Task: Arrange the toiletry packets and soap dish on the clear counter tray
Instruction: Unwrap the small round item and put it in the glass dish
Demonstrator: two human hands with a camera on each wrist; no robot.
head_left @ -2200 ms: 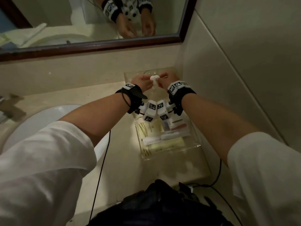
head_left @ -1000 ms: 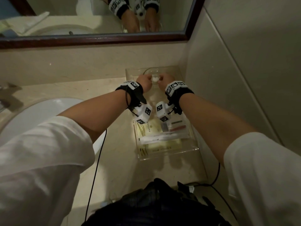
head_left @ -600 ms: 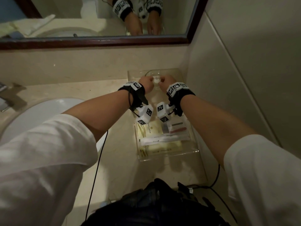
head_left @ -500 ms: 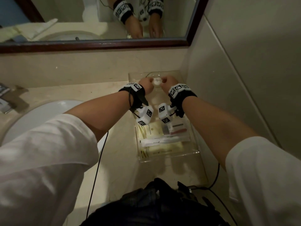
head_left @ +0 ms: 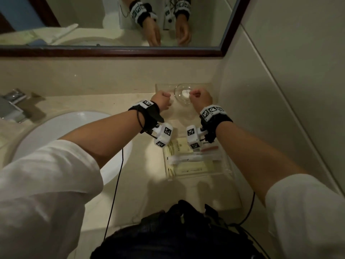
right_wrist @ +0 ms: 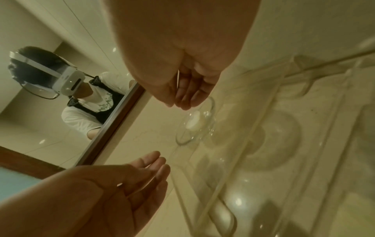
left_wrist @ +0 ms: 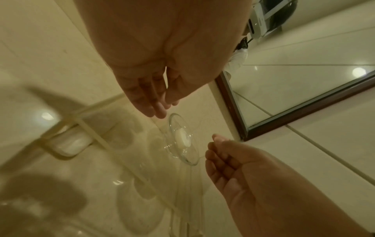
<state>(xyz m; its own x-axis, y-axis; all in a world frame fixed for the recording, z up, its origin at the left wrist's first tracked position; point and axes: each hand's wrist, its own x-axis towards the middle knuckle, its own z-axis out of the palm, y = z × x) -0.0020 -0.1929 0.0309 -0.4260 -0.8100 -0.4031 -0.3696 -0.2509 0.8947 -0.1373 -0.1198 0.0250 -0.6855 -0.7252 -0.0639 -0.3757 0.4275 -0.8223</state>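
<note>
A clear tray (head_left: 197, 177) lies on the counter by the right wall. Several toiletry packets (head_left: 188, 159) are stacked in its near end. At its far end stands a glass soap dish (head_left: 182, 99) with a small round white soap (head_left: 185, 92) in it. My left hand (head_left: 164, 99) hovers just left of the dish, fingers loosely bent and holding nothing. My right hand (head_left: 199, 97) hangs at the dish's right rim, also holding nothing. The left wrist view shows my left hand (left_wrist: 154, 102) above the dish (left_wrist: 182, 154). In the right wrist view my right hand (right_wrist: 186, 96) is close to the dish (right_wrist: 182, 137).
A white sink basin (head_left: 61, 131) is set in the counter at the left, with a metal tap (head_left: 13, 103) behind it. A framed mirror (head_left: 112, 21) runs along the back wall. The tiled side wall (head_left: 280, 90) stands close on the right. Black cables (head_left: 115, 184) hang from my wrists.
Both hands held the white soap together above the dish, lowered it in, then let go and drew apart to either side.
</note>
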